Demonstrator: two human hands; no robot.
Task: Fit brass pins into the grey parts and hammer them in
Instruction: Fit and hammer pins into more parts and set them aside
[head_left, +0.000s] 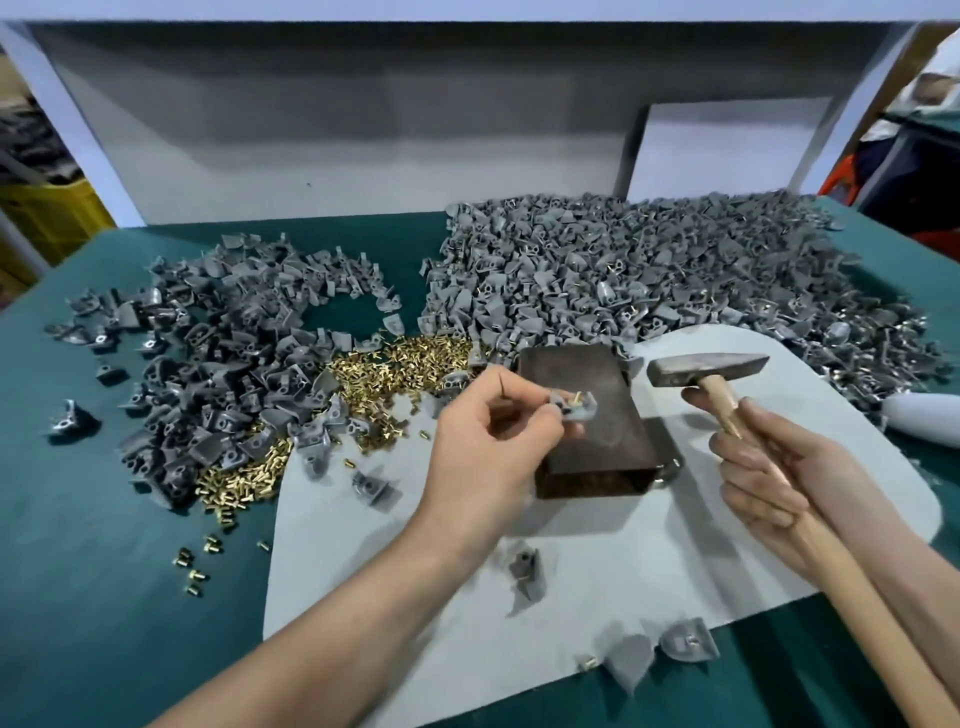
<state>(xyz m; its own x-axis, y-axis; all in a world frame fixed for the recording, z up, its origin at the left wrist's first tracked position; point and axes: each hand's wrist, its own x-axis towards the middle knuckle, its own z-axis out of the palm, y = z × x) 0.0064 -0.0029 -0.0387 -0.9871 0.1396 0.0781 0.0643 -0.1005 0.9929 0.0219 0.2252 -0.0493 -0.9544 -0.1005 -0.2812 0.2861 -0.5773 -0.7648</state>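
Grey part (577, 411) under work: my left hand (493, 431) pinches it between thumb and fingertips over the top face of the rusty steel block (613, 447). I cannot tell whether it touches the block. A brass pin (575, 399) stands upright out of the part.

My right hand (769, 467) grips the wooden handle of the hammer (706, 370) just below the head, fingers wrapped round it. The head is raised beside the block's far right corner, clear of the block and of the part.

The block sits on a pale mat (649, 571) laid on the green-covered bench (104, 519) toward its near right corner. Three loose grey parts lie on the mat: one just left of the block (370, 486), one near the middle (527, 566), one at the mat's near edge (688, 639).

Stock: a heap of brass pins (395, 369) lies left of the block, spilling onto the mat's far left edge, with strays scattered toward the bench's near left. A heap of grey parts (223, 338) covers the left of the bench, and a larger heap (649, 270) fills the far right corner, against the white back panel (337, 130)
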